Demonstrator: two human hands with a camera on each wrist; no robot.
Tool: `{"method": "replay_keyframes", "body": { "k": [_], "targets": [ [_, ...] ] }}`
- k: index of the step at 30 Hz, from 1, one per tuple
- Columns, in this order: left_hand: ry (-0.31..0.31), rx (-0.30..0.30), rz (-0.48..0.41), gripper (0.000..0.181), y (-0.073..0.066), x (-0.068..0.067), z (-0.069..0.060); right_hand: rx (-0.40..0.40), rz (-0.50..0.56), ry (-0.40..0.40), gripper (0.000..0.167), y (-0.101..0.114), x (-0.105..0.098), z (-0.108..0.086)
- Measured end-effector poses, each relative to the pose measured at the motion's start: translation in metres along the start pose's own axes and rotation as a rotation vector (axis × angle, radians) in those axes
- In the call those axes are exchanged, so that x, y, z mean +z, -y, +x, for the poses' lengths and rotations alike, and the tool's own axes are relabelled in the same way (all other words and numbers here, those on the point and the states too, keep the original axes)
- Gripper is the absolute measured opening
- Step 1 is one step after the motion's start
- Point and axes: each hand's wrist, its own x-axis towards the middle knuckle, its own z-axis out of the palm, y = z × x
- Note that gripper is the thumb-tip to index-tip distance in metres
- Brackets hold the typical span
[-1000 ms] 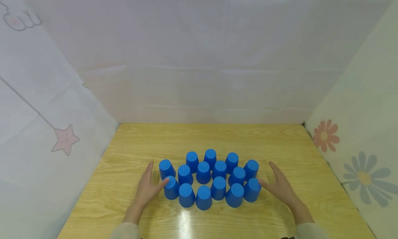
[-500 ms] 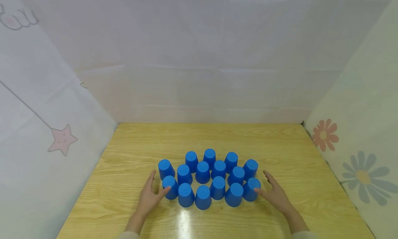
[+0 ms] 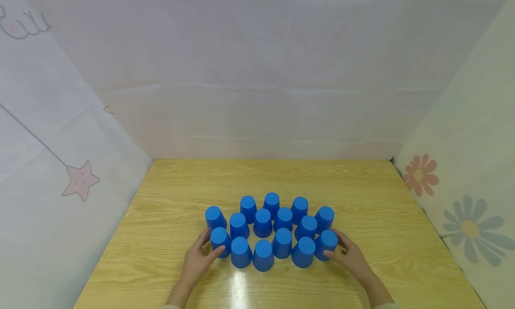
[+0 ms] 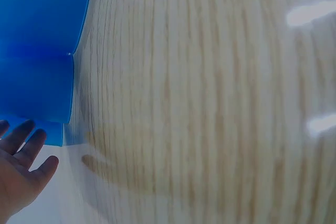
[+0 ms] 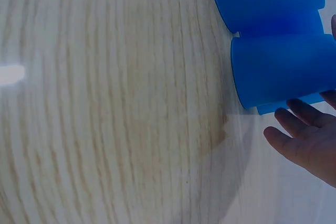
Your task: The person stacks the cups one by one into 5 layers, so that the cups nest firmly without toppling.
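Observation:
Several blue plastic cups stand upside down on the table in curved rows, in the head view. My left hand (image 3: pixel 196 260) is at the front row's leftmost cup (image 3: pixel 219 238), thumb on its near side and fingers round its outer side. The front row's rightmost cup (image 3: pixel 327 242) sits between the thumb and fingers of my right hand (image 3: pixel 354 257). In the left wrist view, the other fingers (image 4: pixel 35 148) of that hand are spread below the cups (image 4: pixel 37 87). The right wrist view has several fingers (image 5: pixel 299 124) slightly bent under a cup (image 5: pixel 283 69).
More upturned cups, such as the middle front cup (image 3: pixel 263 255) and the far middle cup (image 3: pixel 272 204), stand close between the hands. The wooden table (image 3: pixel 257 175) meets a pale cloth wall (image 3: pixel 257 99) at the back, with printed cloth on both sides.
Both hands have moved inward, and their fingers have drawn in round the outer front cups. The thumbs sit lower on those cups. The cups have hardly moved.

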Motion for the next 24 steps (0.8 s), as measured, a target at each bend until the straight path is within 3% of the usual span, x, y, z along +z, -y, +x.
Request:
{"method": "replay_keyframes", "body": {
  "k": [8, 15, 21, 24],
  "targets": [
    [-0.007, 0.042, -0.044, 0.072, -0.003, 0.003, 0.001, 0.038, 0.069, -0.025, 0.065, 0.004, 0.005, 0.0],
    [0.012, 0.032, -0.091, 0.069, -0.005, 0.005, 0.004, 0.041, 0.112, -0.088, 0.063, 0.003, 0.01, -0.001],
    [0.008, 0.022, -0.11, 0.066, -0.005, 0.007, 0.006, 0.003, 0.088, -0.184, 0.06, 0.002, 0.02, -0.003],
    [0.001, 0.025, -0.13, 0.065, -0.005, 0.008, 0.005, 0.019, 0.119, -0.184, 0.061, 0.0, 0.022, -0.003]
  ]
}}
